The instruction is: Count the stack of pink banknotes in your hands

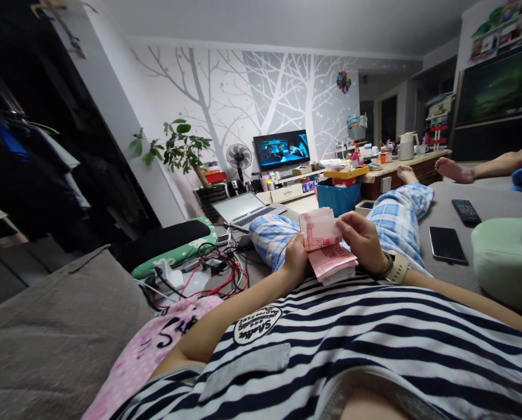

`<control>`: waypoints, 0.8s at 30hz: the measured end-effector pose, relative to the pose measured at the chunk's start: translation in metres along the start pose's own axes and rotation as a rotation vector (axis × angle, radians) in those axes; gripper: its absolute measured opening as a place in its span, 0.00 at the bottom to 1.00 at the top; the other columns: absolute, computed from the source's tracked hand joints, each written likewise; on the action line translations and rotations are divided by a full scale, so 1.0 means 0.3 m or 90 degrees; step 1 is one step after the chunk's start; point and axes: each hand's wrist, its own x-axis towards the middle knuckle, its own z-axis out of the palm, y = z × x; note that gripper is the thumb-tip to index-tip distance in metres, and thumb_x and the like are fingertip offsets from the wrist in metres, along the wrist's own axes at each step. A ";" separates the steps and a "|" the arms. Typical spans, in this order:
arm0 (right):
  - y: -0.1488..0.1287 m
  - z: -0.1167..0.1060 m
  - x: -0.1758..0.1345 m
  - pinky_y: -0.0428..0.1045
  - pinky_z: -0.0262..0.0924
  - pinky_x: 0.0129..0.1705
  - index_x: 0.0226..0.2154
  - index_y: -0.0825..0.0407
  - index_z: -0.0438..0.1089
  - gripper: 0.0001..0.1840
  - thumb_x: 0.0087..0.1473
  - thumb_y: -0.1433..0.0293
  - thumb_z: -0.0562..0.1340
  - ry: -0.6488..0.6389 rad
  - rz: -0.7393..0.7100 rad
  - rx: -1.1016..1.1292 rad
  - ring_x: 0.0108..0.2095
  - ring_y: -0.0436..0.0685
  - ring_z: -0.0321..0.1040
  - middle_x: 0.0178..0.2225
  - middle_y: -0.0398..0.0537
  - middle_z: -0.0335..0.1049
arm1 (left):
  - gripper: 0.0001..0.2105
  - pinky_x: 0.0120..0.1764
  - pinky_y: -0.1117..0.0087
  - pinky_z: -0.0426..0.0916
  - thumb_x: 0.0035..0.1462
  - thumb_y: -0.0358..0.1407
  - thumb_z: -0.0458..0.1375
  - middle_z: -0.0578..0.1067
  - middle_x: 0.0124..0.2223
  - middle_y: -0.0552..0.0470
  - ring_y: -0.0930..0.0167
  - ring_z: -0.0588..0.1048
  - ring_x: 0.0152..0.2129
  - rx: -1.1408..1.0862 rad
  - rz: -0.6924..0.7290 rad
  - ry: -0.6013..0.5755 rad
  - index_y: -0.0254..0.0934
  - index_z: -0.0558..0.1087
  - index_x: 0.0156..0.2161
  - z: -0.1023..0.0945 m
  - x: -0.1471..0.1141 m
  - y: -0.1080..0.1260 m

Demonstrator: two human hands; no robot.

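Banknote stack (333,262) lying crosswise, left hand (296,256) gripping its end, right hand (360,236) fingers folding top notes (318,228) upward

The striped shirt (374,338) carries a round white badge (258,325) with dark curved lettering, seen upside down and too small to read with certainty. The pink cloth (156,344) beside it shows large black characters, possibly "5" and "A". Print on the pink banknotes (326,245) is blurred.

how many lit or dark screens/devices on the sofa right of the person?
2: a black smartphone lying flat beside the knee, and a black remote control farther back. More could be hidden behind the green cushion.
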 end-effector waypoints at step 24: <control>-0.027 0.003 -0.007 0.47 0.46 0.21 0.23 0.50 0.69 0.26 0.55 0.46 0.65 -0.019 0.014 0.033 0.19 0.48 0.49 0.18 0.39 0.58 | 0.09 0.36 0.68 0.69 0.55 0.34 0.57 0.76 0.26 0.53 0.70 0.71 0.25 -0.028 -0.004 -0.018 0.39 0.75 0.24 0.009 -0.004 0.009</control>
